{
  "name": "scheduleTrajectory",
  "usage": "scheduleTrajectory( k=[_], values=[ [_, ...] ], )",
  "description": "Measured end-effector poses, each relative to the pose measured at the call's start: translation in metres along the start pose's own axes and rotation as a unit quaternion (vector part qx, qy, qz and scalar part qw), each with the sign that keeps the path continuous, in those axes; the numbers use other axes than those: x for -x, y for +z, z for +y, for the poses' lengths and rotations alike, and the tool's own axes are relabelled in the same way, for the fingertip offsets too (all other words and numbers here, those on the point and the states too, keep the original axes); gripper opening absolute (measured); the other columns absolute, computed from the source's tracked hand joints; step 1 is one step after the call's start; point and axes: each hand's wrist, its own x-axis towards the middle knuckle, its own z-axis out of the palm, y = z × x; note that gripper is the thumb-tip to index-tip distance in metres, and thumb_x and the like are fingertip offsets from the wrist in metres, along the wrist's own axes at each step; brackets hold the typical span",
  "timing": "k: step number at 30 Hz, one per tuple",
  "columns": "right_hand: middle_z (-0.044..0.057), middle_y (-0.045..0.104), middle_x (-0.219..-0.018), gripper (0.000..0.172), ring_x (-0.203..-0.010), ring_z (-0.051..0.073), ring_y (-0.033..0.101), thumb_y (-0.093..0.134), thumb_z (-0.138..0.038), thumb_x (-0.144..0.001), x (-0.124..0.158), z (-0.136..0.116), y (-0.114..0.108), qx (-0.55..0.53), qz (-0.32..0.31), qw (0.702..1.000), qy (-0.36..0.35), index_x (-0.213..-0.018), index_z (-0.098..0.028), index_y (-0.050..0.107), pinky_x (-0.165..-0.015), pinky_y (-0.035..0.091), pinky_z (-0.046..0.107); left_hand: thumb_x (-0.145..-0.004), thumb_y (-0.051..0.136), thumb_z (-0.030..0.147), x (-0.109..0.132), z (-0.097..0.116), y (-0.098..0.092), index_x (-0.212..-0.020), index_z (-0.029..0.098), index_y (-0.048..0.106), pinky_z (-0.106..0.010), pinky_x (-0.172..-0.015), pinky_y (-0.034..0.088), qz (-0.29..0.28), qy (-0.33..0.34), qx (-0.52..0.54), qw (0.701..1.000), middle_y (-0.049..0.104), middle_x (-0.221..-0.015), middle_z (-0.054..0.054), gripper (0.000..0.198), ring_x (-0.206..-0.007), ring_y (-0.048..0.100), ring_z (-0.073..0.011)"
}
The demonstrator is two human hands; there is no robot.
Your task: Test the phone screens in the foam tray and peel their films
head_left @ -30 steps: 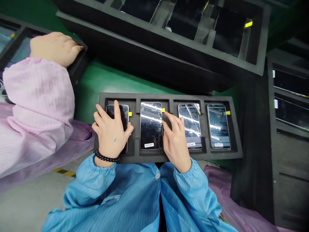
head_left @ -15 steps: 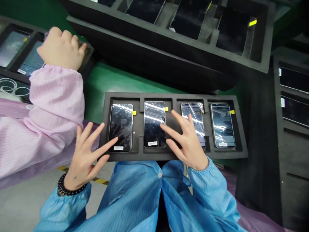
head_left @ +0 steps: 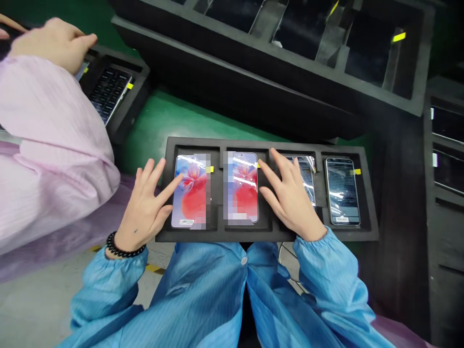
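A black foam tray (head_left: 217, 234) lies across my lap with four phones in its slots. The two left phones (head_left: 191, 191) (head_left: 242, 187) are lit with a red and blue picture. The two right phones (head_left: 308, 171) (head_left: 342, 191) show dim text screens. My left hand (head_left: 145, 212) is open, fingers spread, at the tray's left edge, its forefinger reaching the leftmost phone. My right hand (head_left: 290, 198) is open and rests over the third phone, beside the second one.
A person's hand (head_left: 54, 41) and pink sleeve (head_left: 54, 130) reach over another phone tray (head_left: 116, 92) at the upper left. Larger black foam trays (head_left: 275, 82) stand behind on the green table (head_left: 163, 121). More black trays (head_left: 445, 159) are stacked at the right.
The two left phone screens went from dark to lit. My left hand moved up to the leftmost phone; my right hand settled over the third phone. The other person's hand shifted left.
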Motion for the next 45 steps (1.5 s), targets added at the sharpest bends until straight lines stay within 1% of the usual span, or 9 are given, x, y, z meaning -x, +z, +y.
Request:
scheduleTrajectory(
  k=[6, 11, 14, 23, 27, 31, 34, 40, 45],
  values=[
    [0.015, 0.040, -0.164, 0.048, -0.153, 0.030, 0.037, 0.037, -0.037, -0.108, -0.003, -0.014, -0.011, 0.012, 0.041, 0.999, 0.014, -0.152, -0.021, 0.046, -0.128, 0.021, 0.062, -0.106, 0.008, 0.057, -0.023, 0.022, -0.001, -0.157, 0.030, 0.041, -0.061, -0.133, 0.008, 0.071, -0.020, -0.014, 0.997, 0.004, -0.175, 0.009, 0.067, -0.163, 0.005, -0.0323],
    [0.016, 0.055, -0.151, 0.039, -0.141, 0.031, 0.050, 0.039, -0.035, -0.108, -0.005, -0.019, -0.006, 0.040, 0.043, 0.998, 0.038, -0.135, -0.017, 0.060, -0.124, 0.030, 0.062, -0.106, 0.018, 0.054, -0.034, 0.022, 0.005, -0.155, 0.021, 0.046, -0.065, -0.131, 0.009, 0.046, -0.030, 0.003, 0.999, 0.018, -0.174, -0.009, 0.065, -0.162, 0.008, -0.0331],
    [0.017, 0.054, -0.151, 0.038, -0.140, 0.032, 0.050, 0.041, -0.034, -0.108, -0.006, -0.020, 0.000, 0.044, 0.053, 0.996, 0.051, -0.134, -0.017, 0.062, -0.123, 0.032, 0.063, -0.106, 0.021, 0.052, -0.039, 0.019, 0.006, -0.148, 0.024, 0.054, -0.066, -0.130, 0.008, 0.033, -0.030, -0.017, 0.999, 0.023, -0.172, -0.009, 0.061, -0.163, 0.009, -0.0326],
    [0.015, 0.047, -0.160, 0.039, -0.145, 0.031, 0.046, 0.041, -0.036, -0.107, -0.008, -0.028, 0.009, 0.069, 0.028, 0.997, 0.013, -0.138, -0.022, 0.061, -0.125, 0.024, 0.069, -0.105, 0.032, 0.039, -0.024, 0.015, 0.007, -0.147, 0.028, 0.056, -0.067, -0.130, 0.006, 0.012, -0.006, -0.019, 1.000, 0.016, -0.174, -0.004, 0.050, -0.162, 0.008, -0.0349],
    [0.018, 0.042, -0.163, 0.045, -0.147, 0.032, 0.044, 0.041, -0.038, -0.107, -0.009, -0.029, 0.009, 0.078, 0.019, 0.997, 0.009, -0.144, -0.018, 0.058, -0.124, 0.024, 0.070, -0.104, 0.038, 0.036, -0.012, 0.011, 0.004, -0.137, 0.024, 0.065, -0.070, -0.129, 0.007, -0.001, 0.036, 0.000, 0.999, 0.030, -0.170, -0.009, 0.045, -0.161, 0.013, -0.0358],
    [0.012, 0.060, -0.150, 0.037, -0.141, 0.031, 0.052, 0.044, -0.035, -0.107, 0.001, -0.036, 0.000, 0.034, 0.012, 0.999, -0.028, -0.106, -0.019, 0.078, -0.125, 0.026, 0.069, -0.107, 0.024, 0.045, -0.002, 0.011, -0.007, -0.105, 0.028, 0.078, -0.067, -0.130, 0.014, -0.010, 0.114, 0.084, 0.990, 0.055, -0.155, -0.003, 0.057, -0.158, 0.029, -0.0309],
    [0.003, 0.073, -0.132, 0.044, -0.132, 0.025, 0.061, 0.044, -0.030, -0.107, 0.006, -0.040, -0.008, -0.026, 0.016, 0.998, -0.059, -0.077, -0.024, 0.077, -0.128, 0.029, 0.062, -0.105, 0.012, 0.053, -0.002, 0.013, -0.011, -0.118, 0.031, 0.074, -0.065, -0.131, 0.016, 0.014, 0.082, 0.087, 0.993, 0.050, -0.158, -0.003, 0.067, -0.156, 0.032, -0.0302],
    [0.014, 0.046, -0.162, 0.045, -0.146, 0.032, 0.045, 0.038, -0.040, -0.108, -0.013, -0.038, 0.000, 0.058, 0.018, 0.998, 0.016, -0.142, -0.021, 0.060, -0.125, 0.026, 0.067, -0.105, 0.012, 0.054, -0.018, 0.017, -0.004, -0.158, 0.038, 0.039, -0.068, -0.131, 0.008, 0.031, 0.001, 0.025, 0.999, 0.025, -0.172, 0.002, 0.062, -0.160, 0.019, -0.0354],
    [0.018, 0.039, -0.165, 0.049, -0.149, 0.034, 0.041, 0.039, -0.042, -0.108, -0.023, -0.036, 0.012, 0.086, -0.013, 0.996, 0.015, -0.147, -0.018, 0.054, -0.124, 0.025, 0.068, -0.104, 0.010, 0.058, -0.023, 0.017, 0.001, -0.161, 0.039, 0.031, -0.062, -0.132, 0.004, 0.001, -0.033, 0.005, 0.999, 0.011, -0.175, 0.006, 0.064, -0.162, 0.009, -0.0351]
  ],
)
